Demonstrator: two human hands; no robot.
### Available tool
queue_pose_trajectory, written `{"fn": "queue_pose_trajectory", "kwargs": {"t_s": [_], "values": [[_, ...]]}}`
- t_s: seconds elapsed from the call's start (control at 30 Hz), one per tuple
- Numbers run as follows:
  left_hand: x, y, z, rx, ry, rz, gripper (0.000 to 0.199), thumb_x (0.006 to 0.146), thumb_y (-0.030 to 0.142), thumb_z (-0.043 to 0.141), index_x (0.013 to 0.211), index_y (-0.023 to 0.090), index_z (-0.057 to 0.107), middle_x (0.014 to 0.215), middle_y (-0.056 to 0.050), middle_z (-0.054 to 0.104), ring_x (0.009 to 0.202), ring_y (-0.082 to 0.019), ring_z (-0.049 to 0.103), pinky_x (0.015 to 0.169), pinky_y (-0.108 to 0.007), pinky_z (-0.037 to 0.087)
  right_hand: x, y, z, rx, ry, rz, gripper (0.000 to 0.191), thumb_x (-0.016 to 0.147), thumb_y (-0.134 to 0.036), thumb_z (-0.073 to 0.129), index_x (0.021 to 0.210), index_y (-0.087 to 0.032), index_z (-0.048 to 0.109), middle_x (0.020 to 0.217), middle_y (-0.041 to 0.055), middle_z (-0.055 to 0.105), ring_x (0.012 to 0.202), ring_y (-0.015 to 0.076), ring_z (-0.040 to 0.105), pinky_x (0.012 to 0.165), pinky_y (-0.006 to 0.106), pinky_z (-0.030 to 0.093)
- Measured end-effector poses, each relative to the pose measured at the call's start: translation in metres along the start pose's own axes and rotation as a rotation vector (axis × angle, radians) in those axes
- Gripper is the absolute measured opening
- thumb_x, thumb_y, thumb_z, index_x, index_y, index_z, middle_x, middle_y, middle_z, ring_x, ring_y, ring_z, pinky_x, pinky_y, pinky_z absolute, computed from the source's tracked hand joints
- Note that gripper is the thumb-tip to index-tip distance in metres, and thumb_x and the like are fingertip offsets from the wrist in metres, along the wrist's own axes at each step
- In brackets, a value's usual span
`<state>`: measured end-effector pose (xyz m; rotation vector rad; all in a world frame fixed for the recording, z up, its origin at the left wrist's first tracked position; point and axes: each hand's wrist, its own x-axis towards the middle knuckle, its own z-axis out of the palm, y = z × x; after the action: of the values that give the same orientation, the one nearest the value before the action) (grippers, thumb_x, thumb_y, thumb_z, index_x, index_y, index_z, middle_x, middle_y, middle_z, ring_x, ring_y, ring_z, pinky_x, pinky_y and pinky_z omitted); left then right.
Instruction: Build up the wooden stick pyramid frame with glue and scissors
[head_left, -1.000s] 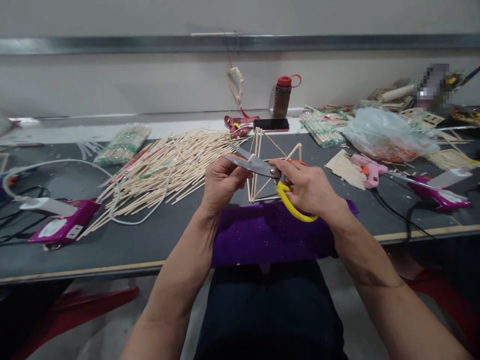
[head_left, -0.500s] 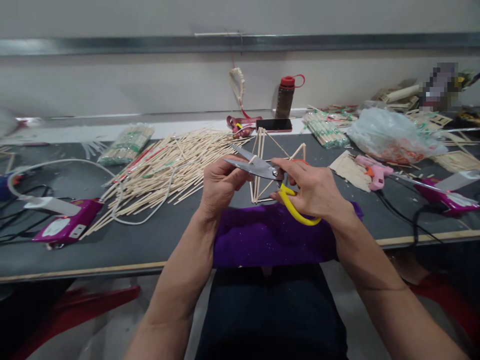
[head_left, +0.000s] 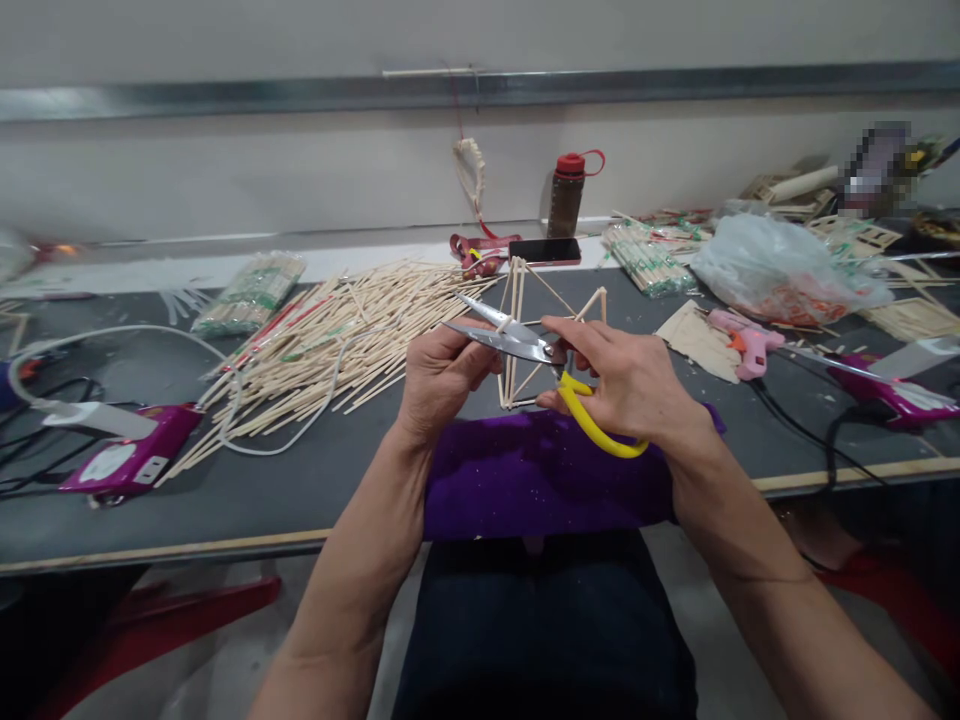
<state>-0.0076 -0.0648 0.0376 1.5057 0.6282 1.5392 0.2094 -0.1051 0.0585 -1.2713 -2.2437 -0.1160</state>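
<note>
Yellow-handled scissors [head_left: 604,425] are in my right hand [head_left: 626,380], their blades pointing left and parted. My left hand [head_left: 442,375] is closed at the blades, its fingers pinching a short light stick [head_left: 504,324] that lies between them; most of the stick is hidden. Just behind the scissors a frame of thin wooden sticks [head_left: 517,290] stands on the dark table. Below both hands a purple cloth [head_left: 540,475] lies along the table's front edge.
Loose sticks [head_left: 322,350] are heaped at left beside a purple power strip [head_left: 135,450] with a white cable. A bottle [head_left: 566,200] and phone [head_left: 545,251] stand behind. To the right are a pink glue gun [head_left: 750,345], a plastic bag [head_left: 780,265] and another power strip.
The scissor blades have closed slightly around the stick, and the yellow handle has shifted a little to the right. The left hand has barely moved.
</note>
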Motion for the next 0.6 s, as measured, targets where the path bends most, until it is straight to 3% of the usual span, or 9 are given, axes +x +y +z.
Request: {"fn": "queue_pose_trajectory", "kwargs": {"t_s": [0.3,0.47,0.6], "values": [[-0.0026,0.0004,0.0028,0.118,-0.028,0.053,0.032,0.082,0.047,0.078,0.072,0.018,0.072,0.053,0.001,0.061,0.035,-0.004,0.039,0.033,-0.018,0.027,0.0007,-0.0034,0.003,0.052,-0.02,0.004,0.069,0.083,-0.052,0.073,0.141,-0.019,0.058,0.111,0.0082,0.071,0.089,0.0212,0.066,0.072,0.03,0.046],[-0.0027,-0.0046,0.0013,0.134,-0.019,0.068,0.027,0.084,0.044,0.077,0.075,0.019,0.073,0.053,0.001,0.062,0.035,-0.004,0.039,0.032,-0.017,0.026,0.0017,0.0,0.0068,0.143,-0.047,-0.013,0.054,0.085,-0.027,0.064,0.137,-0.015,0.06,0.112,0.0104,0.07,0.083,0.0191,0.063,0.077,0.032,0.05],[-0.0018,-0.0056,0.002,0.106,-0.032,0.083,0.026,0.085,0.042,0.077,0.075,0.018,0.073,0.053,0.001,0.061,0.035,-0.004,0.038,0.031,-0.017,0.025,0.0034,0.0016,0.008,0.137,-0.072,-0.018,0.056,0.078,-0.016,0.058,0.134,-0.013,0.061,0.109,0.0113,0.069,0.079,0.0185,0.061,0.075,0.033,0.05]]}}
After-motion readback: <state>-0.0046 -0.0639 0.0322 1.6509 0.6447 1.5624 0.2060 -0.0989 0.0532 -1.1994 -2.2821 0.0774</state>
